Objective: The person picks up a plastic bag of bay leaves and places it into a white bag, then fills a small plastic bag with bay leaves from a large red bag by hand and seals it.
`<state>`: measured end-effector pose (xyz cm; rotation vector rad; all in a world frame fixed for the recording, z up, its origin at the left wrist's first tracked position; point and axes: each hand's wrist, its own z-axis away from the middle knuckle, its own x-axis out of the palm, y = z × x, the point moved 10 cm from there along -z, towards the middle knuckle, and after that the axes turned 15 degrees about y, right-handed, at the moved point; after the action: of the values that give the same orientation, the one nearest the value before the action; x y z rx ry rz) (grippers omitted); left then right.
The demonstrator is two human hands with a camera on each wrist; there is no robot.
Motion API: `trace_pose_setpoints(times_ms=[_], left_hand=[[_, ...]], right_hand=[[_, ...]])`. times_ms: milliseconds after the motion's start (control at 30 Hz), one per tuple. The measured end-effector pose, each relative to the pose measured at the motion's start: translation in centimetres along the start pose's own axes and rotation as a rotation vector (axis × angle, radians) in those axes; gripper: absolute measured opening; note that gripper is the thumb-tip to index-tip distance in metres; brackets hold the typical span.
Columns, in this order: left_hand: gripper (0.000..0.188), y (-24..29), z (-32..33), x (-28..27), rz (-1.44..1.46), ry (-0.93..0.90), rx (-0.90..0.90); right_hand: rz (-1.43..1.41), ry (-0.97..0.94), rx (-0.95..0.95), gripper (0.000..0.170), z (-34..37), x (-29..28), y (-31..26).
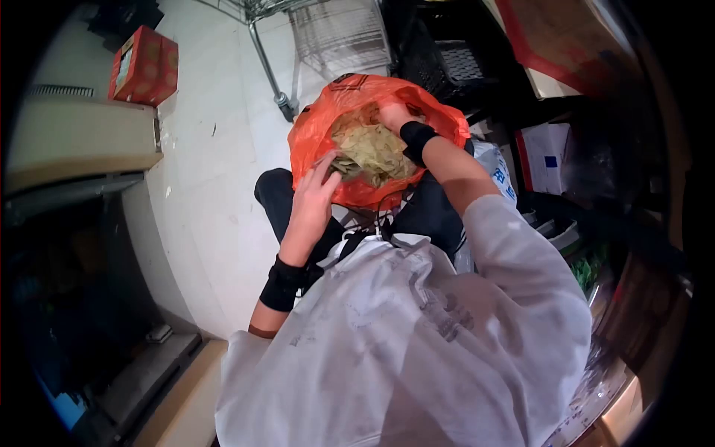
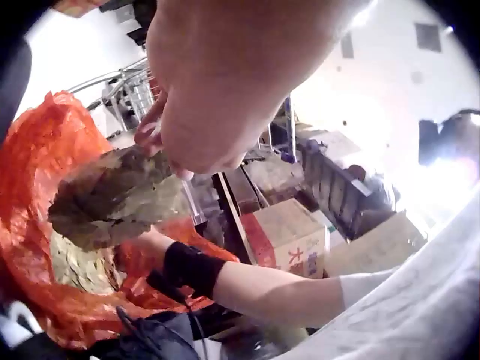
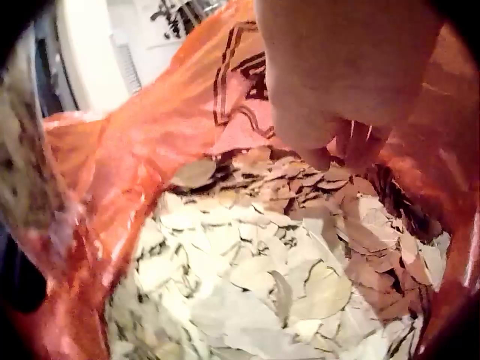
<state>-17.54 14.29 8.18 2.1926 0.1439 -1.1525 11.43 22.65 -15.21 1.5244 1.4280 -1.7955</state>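
An orange-red plastic bag point(image 1: 307, 138) stands wide open between the person's knees, holding a heap of dry, pale green-brown leaves point(image 3: 247, 262) that look like bay leaves. At the bag's near left side the left hand point(image 1: 311, 208) grips a flat stack of bay leaves point(image 2: 120, 199) between thumb and fingers, above the heap. The right hand point(image 1: 395, 114) reaches down inside the far right part of the bag. In the right wrist view its bent fingers point(image 3: 360, 142) point down right at the leaves; whether they pinch any I cannot tell.
A wire trolley point(image 1: 335, 37) stands beyond the bag, with a black plastic crate point(image 1: 454, 63) to its right. Cardboard boxes point(image 2: 285, 236) and a white printed bag point(image 1: 491, 164) crowd the right side. A red box point(image 1: 149, 67) sits at the far left, by pale floor tiles point(image 1: 208, 186).
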Motion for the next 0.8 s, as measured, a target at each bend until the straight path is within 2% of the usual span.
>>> trace_pose_setpoints(times_ms=[33,67,133,167,200,233,300,367,433,567,633,667,700,767,800], left_hand=[[0.031,-0.4,0.7,0.3,-0.010,-0.005,-0.019],[0.030,-0.8,1.1,0.8,-0.018,-0.010,-0.016],[0.029,-0.9,0.8,1.5,-0.012,-0.016,0.009],[0.029,-0.8,1.0,1.7,-0.017,-0.065,-0.018],[0.030,-0.5,1.0,1.8,-0.020,-0.080,-0.016],[0.031,-0.4,1.1,1.8,-0.025,-0.097,-0.017],[0.032,-0.6,1.3,1.7,-0.018,-0.078,-0.023],[0.033,-0.5,1.4,1.5,-0.002,-0.052,-0.017],[0.034,-0.7,1.5,1.8,-0.006,-0.062,-0.030],[0.035,-0.7,1.4,1.7,0.006,-0.038,-0.017],[0.035,-0.7,1.3,1.4,0.037,-0.010,-0.018],[0.034,-0.9,1.3,1.5,0.034,-0.002,-0.015],[0.034,-0.9,1.2,1.5,0.024,0.003,-0.011],[0.034,-1.1,1.3,1.6,0.024,0.011,-0.003],[0.036,-1.3,1.5,1.7,0.019,-0.002,0.000]], right_hand=[[0.149,0.012,-0.176,0.031,0.8,0.8,-1.4],[-0.031,-0.053,-0.021,0.040,0.3,2.6,0.0],[-0.033,0.011,0.001,0.042,-0.9,4.2,0.4],[-0.028,0.065,0.024,0.044,-1.1,3.0,-0.2],[0.188,-0.067,-0.106,0.047,-0.5,3.1,-1.0],[0.182,-0.076,-0.112,0.047,-0.8,1.2,-2.1],[-0.087,-0.234,-0.003,0.056,-0.4,0.0,-3.4],[-0.162,-0.202,-0.019,0.056,-0.2,2.0,-2.6],[-0.317,0.057,-0.012,0.051,-0.3,0.2,-2.2],[-0.460,-0.082,0.101,0.046,-0.2,1.7,0.4],[-0.035,0.000,-0.315,0.037,-0.1,3.6,0.5],[0.344,-0.044,-0.546,0.028,1.7,0.9,-2.6],[0.354,-0.049,-0.546,0.028,2.7,-0.5,-3.3],[0.141,-0.115,-0.295,0.019,3.5,-1.7,-1.7],[0.037,-0.071,-0.227,0.022,3.9,-2.5,-1.3]])
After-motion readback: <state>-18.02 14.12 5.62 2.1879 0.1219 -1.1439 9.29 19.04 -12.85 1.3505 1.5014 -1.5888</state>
